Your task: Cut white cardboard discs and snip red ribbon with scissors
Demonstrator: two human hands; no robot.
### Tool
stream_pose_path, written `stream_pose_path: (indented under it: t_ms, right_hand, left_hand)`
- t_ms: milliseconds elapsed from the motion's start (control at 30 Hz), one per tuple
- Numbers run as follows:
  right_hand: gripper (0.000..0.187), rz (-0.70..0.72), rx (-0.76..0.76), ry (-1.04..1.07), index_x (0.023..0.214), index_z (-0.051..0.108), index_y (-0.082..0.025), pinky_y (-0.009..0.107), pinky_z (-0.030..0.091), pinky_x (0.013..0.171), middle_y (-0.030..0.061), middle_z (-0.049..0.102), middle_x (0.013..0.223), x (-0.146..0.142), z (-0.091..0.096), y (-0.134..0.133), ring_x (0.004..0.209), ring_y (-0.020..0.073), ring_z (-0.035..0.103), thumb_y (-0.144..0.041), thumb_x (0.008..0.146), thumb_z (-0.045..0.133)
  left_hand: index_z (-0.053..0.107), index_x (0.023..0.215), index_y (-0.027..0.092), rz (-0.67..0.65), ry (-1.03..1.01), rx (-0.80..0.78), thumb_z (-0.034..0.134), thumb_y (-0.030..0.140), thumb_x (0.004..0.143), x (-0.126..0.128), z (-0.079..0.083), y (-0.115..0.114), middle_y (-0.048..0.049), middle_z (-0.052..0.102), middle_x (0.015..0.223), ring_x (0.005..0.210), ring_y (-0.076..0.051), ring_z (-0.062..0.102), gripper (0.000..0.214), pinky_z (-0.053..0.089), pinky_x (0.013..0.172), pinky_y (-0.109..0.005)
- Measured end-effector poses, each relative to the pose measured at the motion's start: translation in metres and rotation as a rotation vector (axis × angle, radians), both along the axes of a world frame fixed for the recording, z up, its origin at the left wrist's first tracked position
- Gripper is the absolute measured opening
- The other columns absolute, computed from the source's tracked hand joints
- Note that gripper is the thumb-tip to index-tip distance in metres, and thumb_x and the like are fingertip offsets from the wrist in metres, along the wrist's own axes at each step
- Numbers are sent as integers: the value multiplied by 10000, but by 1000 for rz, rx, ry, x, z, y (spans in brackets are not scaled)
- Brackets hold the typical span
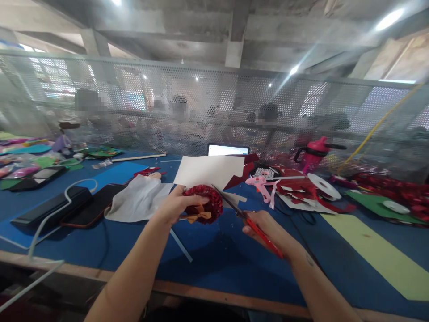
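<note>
My left hand [174, 205] is closed around a round dark red glittery rosette [208, 201] with a small orange bow [200, 216] on its front, held above the blue table [214, 259]. My right hand [264, 228] grips red-handled scissors [250, 221]. Their dark blades point up and left, with the tips touching the rosette's right edge. A white sheet of paper [209, 172] lies just behind the rosette.
A grey cloth [137, 201], two phones [90, 208] and a black power bank with a white cable [50, 210] lie at left. Pink ribbon [261, 183], a white ribbon spool [323, 185], red cut-outs, green and yellow paper [382, 255] lie at right. A mesh screen stands behind, people beyond it.
</note>
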State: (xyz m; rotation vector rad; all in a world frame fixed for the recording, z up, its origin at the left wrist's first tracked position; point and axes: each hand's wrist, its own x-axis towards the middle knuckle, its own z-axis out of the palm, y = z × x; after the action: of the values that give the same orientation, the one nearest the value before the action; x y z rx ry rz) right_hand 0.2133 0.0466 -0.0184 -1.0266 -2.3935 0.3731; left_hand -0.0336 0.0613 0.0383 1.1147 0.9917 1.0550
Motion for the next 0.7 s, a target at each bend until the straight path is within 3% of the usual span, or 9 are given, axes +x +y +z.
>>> stream_pose_path:
  t_ms: [300,700]
  right_hand:
    - [448,41,12,7,657,366,-189,243,264,486,-2,417,625,-3,13,-4,506,99,348,-576,872,293]
    - [400,-19,-49,1,725,455,-165,221,250,465,-17,415,613,6,-5,8,504,86,348,-493,901,308]
  left_hand:
    - [650,733,143,-67,107,27,771,178,491,-2,3,12,-34,688,682,605,-171,640,273,522,598,-265]
    - [655,825,149,-203,216,144,738,144,500,1,24,23,-29,707,777,692,-162,650,335,517,660,-239]
